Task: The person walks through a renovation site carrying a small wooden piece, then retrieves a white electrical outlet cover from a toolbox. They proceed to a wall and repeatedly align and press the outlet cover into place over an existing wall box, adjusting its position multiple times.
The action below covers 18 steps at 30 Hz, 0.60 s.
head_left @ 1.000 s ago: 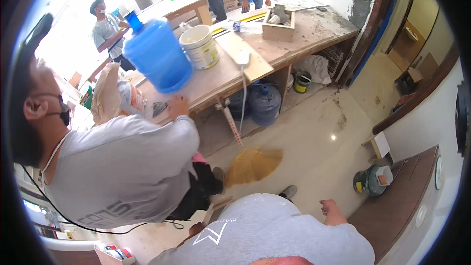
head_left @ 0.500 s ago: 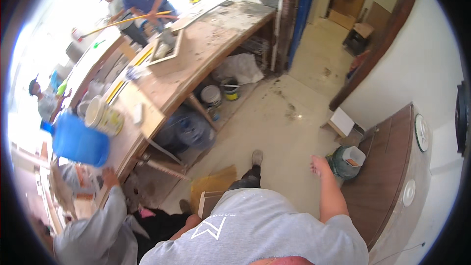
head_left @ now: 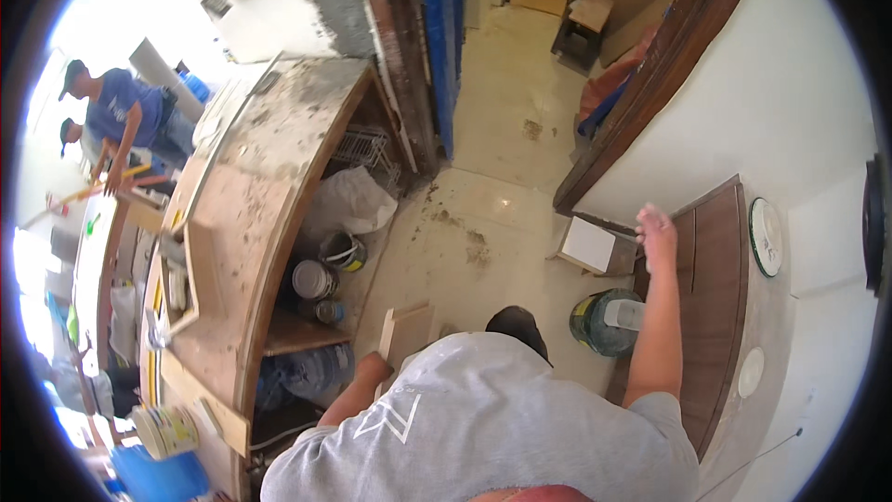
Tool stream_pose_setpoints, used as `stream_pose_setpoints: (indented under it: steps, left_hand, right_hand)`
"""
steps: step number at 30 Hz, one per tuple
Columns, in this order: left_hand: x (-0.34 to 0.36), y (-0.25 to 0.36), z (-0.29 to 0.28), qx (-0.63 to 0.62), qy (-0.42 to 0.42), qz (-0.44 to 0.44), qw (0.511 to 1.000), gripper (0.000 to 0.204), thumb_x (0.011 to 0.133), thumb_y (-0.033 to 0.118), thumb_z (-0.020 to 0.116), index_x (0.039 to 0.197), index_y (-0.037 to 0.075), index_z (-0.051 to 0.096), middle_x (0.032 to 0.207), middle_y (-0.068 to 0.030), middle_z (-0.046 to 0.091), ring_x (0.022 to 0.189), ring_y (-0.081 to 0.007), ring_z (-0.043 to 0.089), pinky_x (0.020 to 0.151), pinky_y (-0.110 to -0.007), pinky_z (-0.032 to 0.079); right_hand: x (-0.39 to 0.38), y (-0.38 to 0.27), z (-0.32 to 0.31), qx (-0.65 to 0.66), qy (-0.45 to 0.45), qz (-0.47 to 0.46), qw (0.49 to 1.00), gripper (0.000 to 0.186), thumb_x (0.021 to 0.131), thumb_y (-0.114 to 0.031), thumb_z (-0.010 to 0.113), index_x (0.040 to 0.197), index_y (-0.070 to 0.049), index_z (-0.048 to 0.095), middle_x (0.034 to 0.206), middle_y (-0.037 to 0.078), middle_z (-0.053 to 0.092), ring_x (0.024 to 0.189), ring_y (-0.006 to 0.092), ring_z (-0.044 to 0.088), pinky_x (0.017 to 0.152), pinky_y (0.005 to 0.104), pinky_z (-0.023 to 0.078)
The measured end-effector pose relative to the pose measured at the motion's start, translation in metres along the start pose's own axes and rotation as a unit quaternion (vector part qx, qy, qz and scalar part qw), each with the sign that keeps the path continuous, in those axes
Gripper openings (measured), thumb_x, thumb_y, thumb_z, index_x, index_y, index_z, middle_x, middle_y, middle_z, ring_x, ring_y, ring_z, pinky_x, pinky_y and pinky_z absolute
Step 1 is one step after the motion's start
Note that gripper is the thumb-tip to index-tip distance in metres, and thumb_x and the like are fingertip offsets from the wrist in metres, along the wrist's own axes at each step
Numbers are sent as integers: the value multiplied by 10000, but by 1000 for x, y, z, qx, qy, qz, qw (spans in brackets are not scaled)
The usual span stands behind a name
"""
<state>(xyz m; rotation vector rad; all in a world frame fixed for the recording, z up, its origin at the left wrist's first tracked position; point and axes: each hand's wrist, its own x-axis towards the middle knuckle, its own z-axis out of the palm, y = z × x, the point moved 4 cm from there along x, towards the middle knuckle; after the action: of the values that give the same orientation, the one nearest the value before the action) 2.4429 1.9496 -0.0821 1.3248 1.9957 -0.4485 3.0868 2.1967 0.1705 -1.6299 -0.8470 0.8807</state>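
Note:
My left hand (head_left: 374,370) is low at my left side, its fingers closed on the near edge of a pale wooden box-like piece (head_left: 405,333). That piece is tilted, and my body hides its lower end. Stretched out ahead on the right, my right hand (head_left: 657,228) is somewhat blurred; its fingers look loosely apart, and I see nothing in them. Below that forearm, on the floor, stands a large green-tinted bottle (head_left: 595,323) with a pale top. A small stand with a white top (head_left: 587,243) is left of the hand, apart from it.
Along the left runs a dusty workbench (head_left: 251,195), with a wooden frame (head_left: 200,279) on it and buckets (head_left: 314,279) beneath. A brown panel (head_left: 701,288) leans on the right wall. Ahead, a doorway has a dark wooden frame (head_left: 664,65). Two people (head_left: 130,121) stand beyond the bench.
My view has turned right and moved toward the doorway. My right arm has swung forward and up. The wooden piece in my left hand has come forward. The nearby person in grey has left view.

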Motion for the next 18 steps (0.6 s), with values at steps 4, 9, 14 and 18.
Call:
stream_pose_setpoints:
  steps: [4, 9, 14, 18]
  left_hand:
    - [102, 89, -95, 48, 22, 5, 999, 457, 722, 320, 723, 1062, 17, 685, 1105, -231, 676, 1057, -361, 658, 894, -432, 537]
    - [205, 214, -203, 100, -59, 8, 993, 544, 733, 361, 732, 1151, 21, 661, 1208, -198, 652, 1124, -343, 633, 933, -425, 524]
    - [299, 339, -298, 116, 7, 26, 993, 529, 724, 393, 755, 1105, 31, 697, 1184, -172, 671, 1106, -306, 650, 919, -398, 531]
    - [383, 436, -367, 142, -15, 60, 988, 537, 711, 404, 775, 1112, 53, 707, 1175, -157, 679, 1101, -302, 653, 912, -396, 529]
  right_hand:
    - [87, -64, -41, 76, 51, -118, 989, 467, 924, -250, 673, 1320, -38, 547, 993, 7, 627, 795, 79, 554, 697, 235, 467]
    - [161, -179, -69, 10, 176, -265, 948, 430, 942, -226, 650, 1308, -20, 560, 1046, 35, 645, 854, 87, 562, 778, 238, 466]
    - [244, -278, -108, 49, 304, -386, 869, 441, 955, -190, 604, 1303, 71, 528, 1091, 109, 648, 873, 142, 568, 830, 288, 469]
    - [297, -318, -143, 44, 231, -523, 819, 537, 1013, -257, 455, 1351, 157, 413, 1186, 204, 613, 1015, 263, 588, 928, 364, 448]
